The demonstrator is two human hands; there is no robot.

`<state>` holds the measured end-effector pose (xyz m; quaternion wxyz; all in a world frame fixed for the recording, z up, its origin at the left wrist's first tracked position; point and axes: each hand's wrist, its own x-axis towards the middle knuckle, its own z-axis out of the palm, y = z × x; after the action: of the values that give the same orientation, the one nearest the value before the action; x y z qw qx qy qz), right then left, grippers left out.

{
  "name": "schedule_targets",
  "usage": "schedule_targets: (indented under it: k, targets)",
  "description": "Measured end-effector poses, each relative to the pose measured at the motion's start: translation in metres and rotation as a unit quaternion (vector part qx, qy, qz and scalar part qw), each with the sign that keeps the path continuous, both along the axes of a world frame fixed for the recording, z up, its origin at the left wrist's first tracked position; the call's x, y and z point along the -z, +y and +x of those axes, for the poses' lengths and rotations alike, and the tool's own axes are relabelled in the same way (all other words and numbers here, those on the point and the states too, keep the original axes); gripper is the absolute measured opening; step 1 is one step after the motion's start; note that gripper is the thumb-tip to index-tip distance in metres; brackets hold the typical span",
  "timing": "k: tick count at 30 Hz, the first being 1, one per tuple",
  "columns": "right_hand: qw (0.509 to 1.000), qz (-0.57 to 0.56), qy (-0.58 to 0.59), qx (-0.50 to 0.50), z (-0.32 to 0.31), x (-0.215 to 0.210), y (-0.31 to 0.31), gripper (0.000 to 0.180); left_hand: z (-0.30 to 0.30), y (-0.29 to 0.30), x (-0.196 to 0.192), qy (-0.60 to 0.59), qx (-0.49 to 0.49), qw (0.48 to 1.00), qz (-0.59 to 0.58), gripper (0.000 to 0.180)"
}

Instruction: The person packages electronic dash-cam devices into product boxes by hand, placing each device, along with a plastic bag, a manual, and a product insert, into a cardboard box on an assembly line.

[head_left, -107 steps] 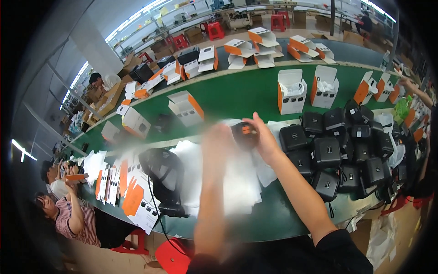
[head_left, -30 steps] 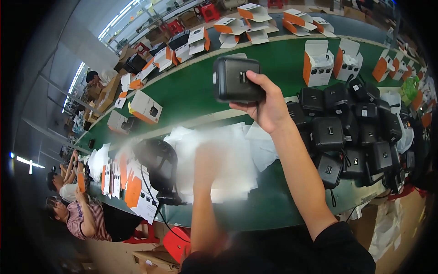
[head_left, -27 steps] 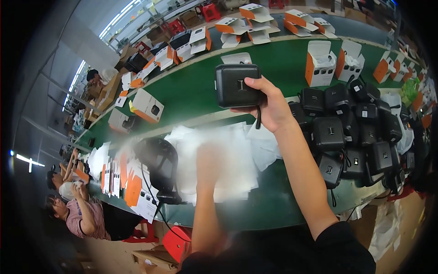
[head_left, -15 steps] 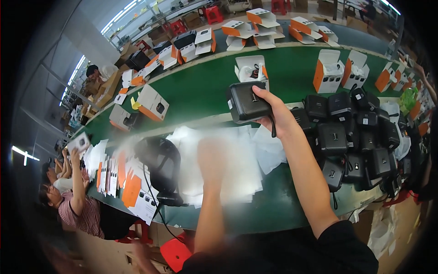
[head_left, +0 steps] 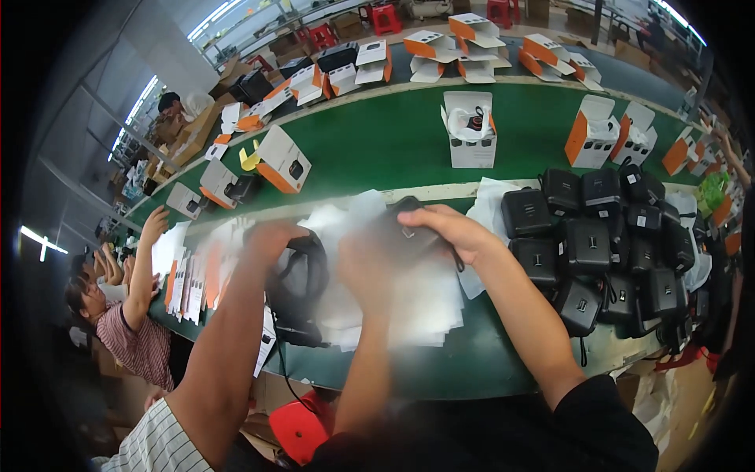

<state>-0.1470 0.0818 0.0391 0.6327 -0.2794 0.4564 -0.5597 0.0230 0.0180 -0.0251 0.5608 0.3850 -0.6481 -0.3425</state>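
My right hand (head_left: 464, 232) is closed around a small black zip case (head_left: 403, 237), its thumb on the top. The case hangs over a stack of thin white sheets (head_left: 417, 318). My left hand (head_left: 366, 267) is close to the case's left side. A blurred patch smears its fingers, so I cannot tell whether they touch the case. To the left stands a black rounded thing with a cable (head_left: 297, 315), of a kind I cannot make out. Another person's hand (head_left: 271, 240), on an arm with a striped sleeve, reaches to its top.
Many similar black cases (head_left: 586, 245) are piled at the right. An open white and orange box (head_left: 472, 149) stands on the green conveyor ahead, with other boxes (head_left: 285, 161) along it. Flat cartons (head_left: 189, 287) lie at the left, beside a seated person. A red stool (head_left: 301, 429) is below.
My right hand has lowered the black case toward my left hand. Another person's arm has come in from the lower left. The view has shifted slightly.
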Motion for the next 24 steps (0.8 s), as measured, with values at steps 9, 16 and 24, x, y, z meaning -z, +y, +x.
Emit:
schedule_targets:
  k: [9, 16, 24]
  targets:
    - [0.932, -0.045, 0.287, 0.219, 0.011, 0.035, -0.023, 0.055, -0.017, 0.031, 0.021, -0.070, 0.171, 0.982, -0.038, 0.017]
    - [0.937, -0.122, 0.196, 0.261, 0.007, 0.036, -0.027, 0.050, -0.027, 0.021, -0.008, 0.105, 0.115, 0.981, 0.117, 0.017]
    - [0.950, -0.061, 0.259, 0.162, 0.002, 0.034, -0.032, 0.055, -0.005, -0.016, 0.009, 0.151, 0.164, 0.925, 0.308, 0.026]
